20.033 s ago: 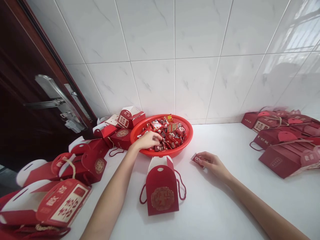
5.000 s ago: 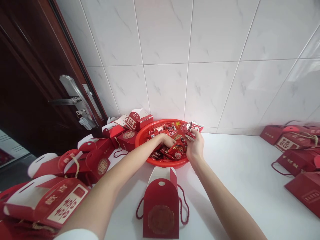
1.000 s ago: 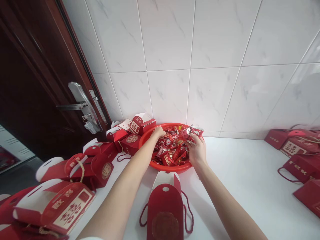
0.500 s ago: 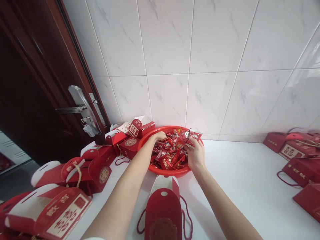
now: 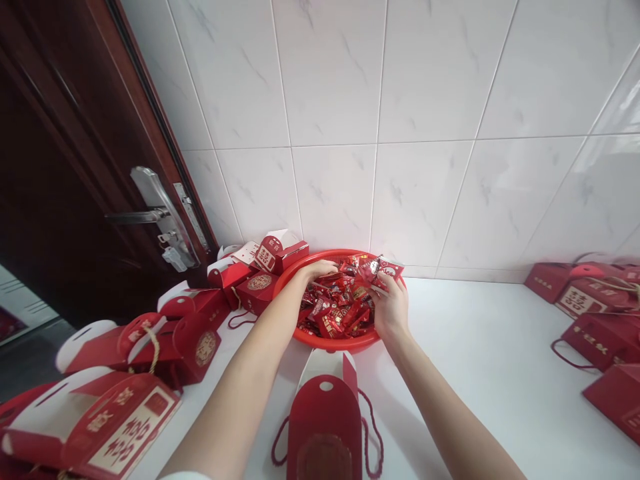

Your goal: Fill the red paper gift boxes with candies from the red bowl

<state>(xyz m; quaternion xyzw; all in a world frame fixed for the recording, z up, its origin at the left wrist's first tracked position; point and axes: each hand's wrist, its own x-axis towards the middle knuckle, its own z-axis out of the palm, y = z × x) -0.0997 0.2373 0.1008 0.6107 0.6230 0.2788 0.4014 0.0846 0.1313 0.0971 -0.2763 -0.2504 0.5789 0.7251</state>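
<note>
Over on the left there's a dark door [image 5: 55, 147] with a metal handle [image 5: 136, 217], and keys [image 5: 171, 252] hanging at its lock. Below it, red boxes [image 5: 115, 417] crowd the left side of the white tabletop [image 5: 465, 340], several with their pale-lined flaps raised, running back to the tiled wall [image 5: 330, 193].

Next comes the left hand [image 5: 320, 269], reaching over the left side of the red basket [image 5: 333, 345]. Its fingers are bent and close together, tips down among the wrapped sweets [image 5: 337, 310] — from here I can't tell whether they have closed on one. That forearm passes over the basket's rim and hides part of it.

The basket sits near the wall, the sweets heaped inside. In front of it, between the two forearms, stands a red box [image 5: 326, 417] with an arched front flap, its white-lined back flap up towards the basket and a dark red cord looping out at each side.

The right hand [image 5: 393, 305] is at the basket's right side, thumb and fingers clamped on a small bunch of packets [image 5: 384, 269] held up over the rim — the hands are apart, sweets between them.

Far right, more red boxes [image 5: 595, 333] lie grouped, one with a cord loop trailing on the tabletop.
</note>
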